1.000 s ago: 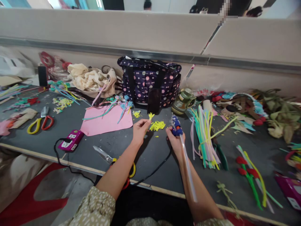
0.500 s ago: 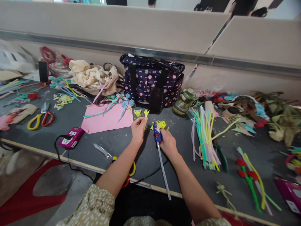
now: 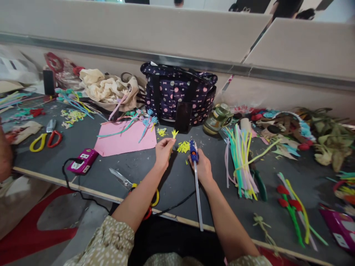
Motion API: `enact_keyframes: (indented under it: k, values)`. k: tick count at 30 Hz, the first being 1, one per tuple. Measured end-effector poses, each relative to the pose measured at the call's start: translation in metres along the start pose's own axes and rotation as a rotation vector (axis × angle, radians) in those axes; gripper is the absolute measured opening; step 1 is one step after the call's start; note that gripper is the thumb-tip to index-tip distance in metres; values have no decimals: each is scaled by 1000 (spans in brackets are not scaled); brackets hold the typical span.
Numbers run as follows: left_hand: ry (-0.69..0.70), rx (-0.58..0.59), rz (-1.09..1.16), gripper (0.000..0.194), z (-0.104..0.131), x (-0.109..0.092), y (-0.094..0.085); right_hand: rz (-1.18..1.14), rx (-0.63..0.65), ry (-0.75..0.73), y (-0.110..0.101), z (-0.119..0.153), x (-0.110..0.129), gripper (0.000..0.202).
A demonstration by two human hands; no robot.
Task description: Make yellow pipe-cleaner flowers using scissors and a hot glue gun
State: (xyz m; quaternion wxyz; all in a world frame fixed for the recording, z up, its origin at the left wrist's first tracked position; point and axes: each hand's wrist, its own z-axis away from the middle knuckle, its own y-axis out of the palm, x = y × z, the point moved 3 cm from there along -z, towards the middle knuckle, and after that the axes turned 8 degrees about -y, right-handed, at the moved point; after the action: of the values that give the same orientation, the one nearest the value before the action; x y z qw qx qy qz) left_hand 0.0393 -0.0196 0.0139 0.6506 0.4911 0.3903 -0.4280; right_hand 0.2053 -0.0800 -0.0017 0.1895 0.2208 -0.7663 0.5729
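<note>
Between the fingertips of my left hand (image 3: 164, 150) is a small yellow flower (image 3: 174, 133), its petals pointing up and its stem mostly hidden by the fingers. My right hand (image 3: 203, 168) grips a blue glue gun (image 3: 193, 149), nozzle pointing away from me. A long clear glue stick (image 3: 198, 195) juts from its back toward the table's front edge. On the dark table between both hands lies a heap of yellow snippets (image 3: 183, 147), with a smaller yellow pile (image 3: 161, 132) behind my left hand.
Pink paper (image 3: 127, 138) lies left, scissors (image 3: 122, 178) partly under my left forearm. A patterned bag (image 3: 180, 88) and a phone (image 3: 183, 117) stand behind. Pipe cleaners (image 3: 242, 162) and a bottle (image 3: 217, 119) are right. A power strip (image 3: 83, 161) lies left. Another person's arm (image 3: 4, 155) shows far left.
My right hand has moved the glue gun slightly right, away from the yellow snippets, uncovering the heap. My left hand stays nearly in place with the flower. Another person's arm has appeared far left.
</note>
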Motion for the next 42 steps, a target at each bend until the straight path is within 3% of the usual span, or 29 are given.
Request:
enact_keyframes:
  k: [7, 12, 16, 23, 27, 33, 42]
  values:
    - [13, -5, -9, 24, 0, -1, 0, 158, 183, -87, 9, 2, 14, 18]
    - [18, -8, -4, 26, -2, 2, -1, 132, 202, -74, 11, 2, 13, 16]
    - [-8, 14, -14, 26, -2, 3, 0, -64, 103, -2, 6, 1, 5, 17]
    - [-107, 98, -72, 25, 1, 5, 4, -613, -266, 164, 0, -4, -3, 18]
    - [-170, 186, -157, 24, 3, 6, 7, -806, -392, 219, -3, -6, -3, 20]
    - [-213, 301, -223, 22, 6, 8, 12, -966, -487, 261, -13, -9, -1, 21]
    - [-255, 472, -344, 22, 10, 15, 15, -1014, -602, 223, -18, -9, -4, 26]
